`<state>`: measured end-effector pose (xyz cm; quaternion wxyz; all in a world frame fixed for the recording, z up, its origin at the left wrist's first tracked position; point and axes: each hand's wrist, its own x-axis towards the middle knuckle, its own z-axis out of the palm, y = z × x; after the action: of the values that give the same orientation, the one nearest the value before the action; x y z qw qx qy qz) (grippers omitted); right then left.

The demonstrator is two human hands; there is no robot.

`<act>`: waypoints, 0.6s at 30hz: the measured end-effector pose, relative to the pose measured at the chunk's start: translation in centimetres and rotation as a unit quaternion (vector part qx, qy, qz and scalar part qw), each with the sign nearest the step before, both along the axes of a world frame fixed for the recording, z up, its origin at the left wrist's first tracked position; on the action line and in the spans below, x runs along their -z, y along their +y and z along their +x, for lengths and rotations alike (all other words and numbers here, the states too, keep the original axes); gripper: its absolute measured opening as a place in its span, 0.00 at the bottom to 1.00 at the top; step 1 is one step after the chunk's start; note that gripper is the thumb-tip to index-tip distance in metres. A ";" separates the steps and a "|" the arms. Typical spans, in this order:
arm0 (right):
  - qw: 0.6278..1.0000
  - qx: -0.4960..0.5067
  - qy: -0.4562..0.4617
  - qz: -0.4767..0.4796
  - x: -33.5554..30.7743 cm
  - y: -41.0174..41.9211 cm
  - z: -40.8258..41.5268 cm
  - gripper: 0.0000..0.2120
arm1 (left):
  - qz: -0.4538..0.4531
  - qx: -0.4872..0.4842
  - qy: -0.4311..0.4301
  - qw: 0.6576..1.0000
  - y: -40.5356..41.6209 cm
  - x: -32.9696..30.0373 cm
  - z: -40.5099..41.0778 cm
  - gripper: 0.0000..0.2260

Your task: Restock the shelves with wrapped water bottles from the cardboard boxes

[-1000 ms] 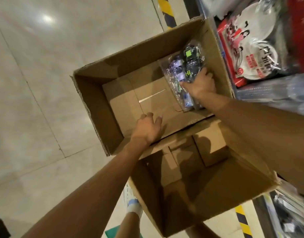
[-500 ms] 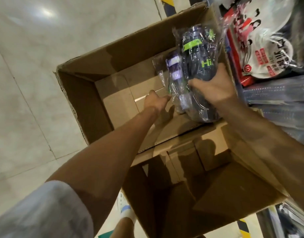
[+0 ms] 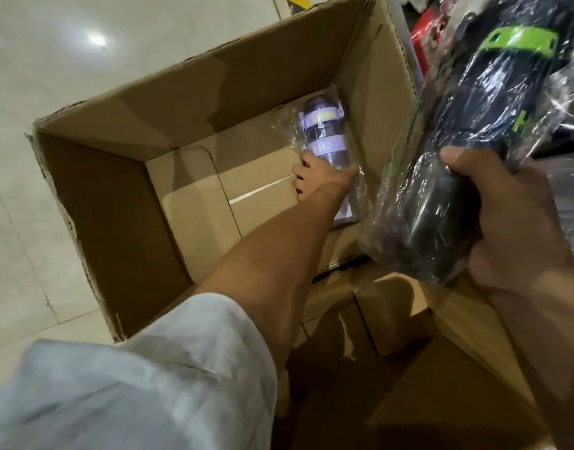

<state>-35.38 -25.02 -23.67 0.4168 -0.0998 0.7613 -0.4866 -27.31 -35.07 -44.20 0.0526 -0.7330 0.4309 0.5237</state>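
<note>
The left hand (image 3: 318,178) grasps a crinkly-wrapped purple bottle (image 3: 324,138) inside the corrugated cardboard box (image 3: 194,89) on glossy floor tiles (image 3: 84,43), while the right hand (image 3: 506,222) clenches a cylindrical black bottle (image 3: 467,151) in glinting plastic.

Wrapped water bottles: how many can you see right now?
2. A black one with a green band held up in the right hand; a purple one in the far cardboard box, gripped by the left hand. None visible elsewhere.

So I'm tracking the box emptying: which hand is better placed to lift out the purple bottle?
Left. The left hand already grips the purple bottle inside the box; the right hand is busy holding the black bottle.
</note>
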 end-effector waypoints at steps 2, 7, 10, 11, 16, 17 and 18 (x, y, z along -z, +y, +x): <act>1.000 -0.003 -0.009 -0.004 -0.3 0.3 -0.3 0.03 | 0.008 -0.031 0.036 0.999 -0.2 0.4 0.2 0.50; 0.999 -0.021 -0.021 -0.028 -2.2 1.1 0.6 0.16 | 0.034 -0.079 0.116 0.989 0.1 -2.0 4.4 0.40; 0.996 -0.016 -0.072 -0.044 -3.7 2.3 1.7 0.14 | 0.035 -0.093 0.161 0.982 -0.3 -6.1 8.5 0.31; 0.995 -0.005 -0.087 -0.043 -4.6 2.7 2.2 0.15 | 0.036 -0.089 0.173 0.980 -0.3 -7.9 9.8 0.31; 0.991 0.017 -0.121 -0.055 -11.9 4.6 5.9 0.15 | 0.057 -0.010 0.233 0.971 0.3 -20.4 15.1 0.20; 0.991 0.027 -0.117 -0.055 -14.0 5.1 6.7 0.13 | 0.058 0.002 0.239 0.969 0.7 -23.2 16.0 0.18; 0.991 0.045 -0.113 -0.053 -16.0 5.7 7.6 0.15 | 0.055 0.011 0.244 0.968 1.0 -26.2 16.7 0.18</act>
<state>-27.83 -19.36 -7.62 0.4720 -0.0320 0.6862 -0.5526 -10.58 -34.06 -18.01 -0.0080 -0.5743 0.4087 0.7093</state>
